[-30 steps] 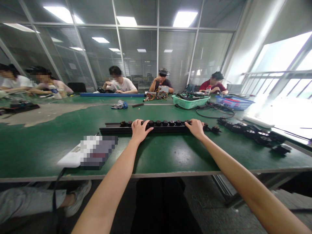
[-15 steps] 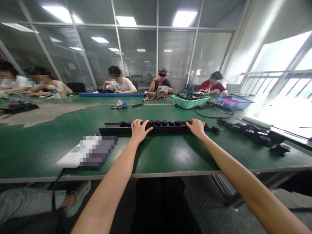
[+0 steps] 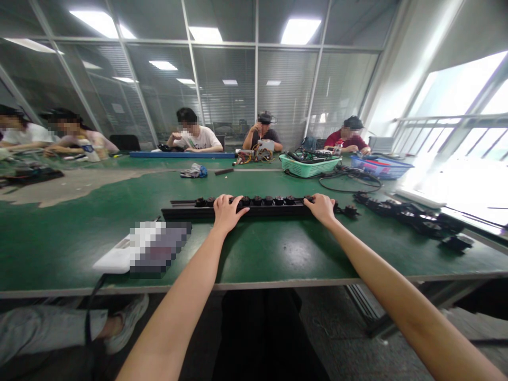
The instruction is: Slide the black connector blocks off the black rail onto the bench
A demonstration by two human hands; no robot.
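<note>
A long black rail (image 3: 273, 210) lies crosswise on the green table in front of me, with a row of small black modules (image 3: 268, 200) along its far side. My left hand (image 3: 227, 212) grips it left of the middle, thumb along the near face and fingers curled over the top. Toward the right end, my right hand (image 3: 320, 208) is closed over the rail and the modules there, its fingertips partly hidden. Just beyond that hand, a loose black module (image 3: 351, 211) sits at the rail's end.
More black modules (image 3: 413, 216) lie in a line at right. A white device and a dark blurred item (image 3: 159, 251) are at near left. Farther back stand a green basket (image 3: 307, 167) of cables, a blue basket (image 3: 383, 168) and a crumpled cloth (image 3: 193, 170). Several people sit opposite.
</note>
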